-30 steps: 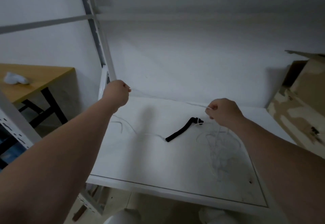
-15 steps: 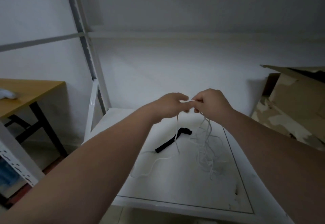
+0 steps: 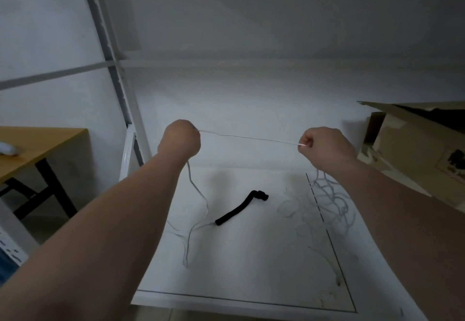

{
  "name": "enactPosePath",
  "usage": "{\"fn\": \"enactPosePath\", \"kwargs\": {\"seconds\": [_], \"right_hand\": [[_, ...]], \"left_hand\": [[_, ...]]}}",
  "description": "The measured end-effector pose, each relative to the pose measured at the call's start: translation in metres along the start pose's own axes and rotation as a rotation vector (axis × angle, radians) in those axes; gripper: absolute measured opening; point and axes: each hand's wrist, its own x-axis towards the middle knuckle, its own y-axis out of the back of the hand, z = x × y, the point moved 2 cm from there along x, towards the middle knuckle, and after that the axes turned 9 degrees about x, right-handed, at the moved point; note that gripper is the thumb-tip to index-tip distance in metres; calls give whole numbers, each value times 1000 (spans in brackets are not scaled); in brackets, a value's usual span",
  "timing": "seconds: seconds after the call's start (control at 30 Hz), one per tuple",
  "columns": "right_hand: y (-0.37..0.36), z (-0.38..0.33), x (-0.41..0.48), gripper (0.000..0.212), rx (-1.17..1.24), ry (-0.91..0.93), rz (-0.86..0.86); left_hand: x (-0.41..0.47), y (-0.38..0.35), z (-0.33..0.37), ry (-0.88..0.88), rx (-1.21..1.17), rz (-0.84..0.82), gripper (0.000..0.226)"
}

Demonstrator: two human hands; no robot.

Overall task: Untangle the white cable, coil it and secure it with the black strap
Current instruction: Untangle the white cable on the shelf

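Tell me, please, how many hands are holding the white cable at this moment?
2. The left hand grips the white cable on the left; the right hand pinches it on the right, with a stretch of cable spanning between them. No other hand is in view.

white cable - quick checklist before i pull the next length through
1. Left hand grips thin white cable: ok.
2. Right hand pinches it: ok.
3. Stretch between hands knot-free: ok.
4. Remainder untangled: not ok, loose tangle lies on the white tabletop below right hand.
5. Black fabric strap free of cable: cannot tell, a strand meets its near end.
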Motion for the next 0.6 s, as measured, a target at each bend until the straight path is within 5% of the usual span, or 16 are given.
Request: {"fn": "enactPosePath", "kwargs": {"seconds": [0.17, 0.33, 0.47, 0.53, 0.6], "right_hand": [[8, -2, 3, 16, -86, 24, 37], [7, -11, 0, 6, 50, 71, -67], [4, -32, -7, 7, 147, 125, -114], [3, -40, -10, 7, 217, 107, -134], [4, -40, -13, 15, 285, 56, -137]], "left_hand": [[4, -6, -3, 46, 18, 37, 18], [-11, -6, 18, 77, 325, -196, 29], [-51, -3, 84, -461, -216, -298, 75], [-70, -5, 109, -539, -434, -501, 66], [-77, -5, 119, -437, -582, -602, 47]]}}
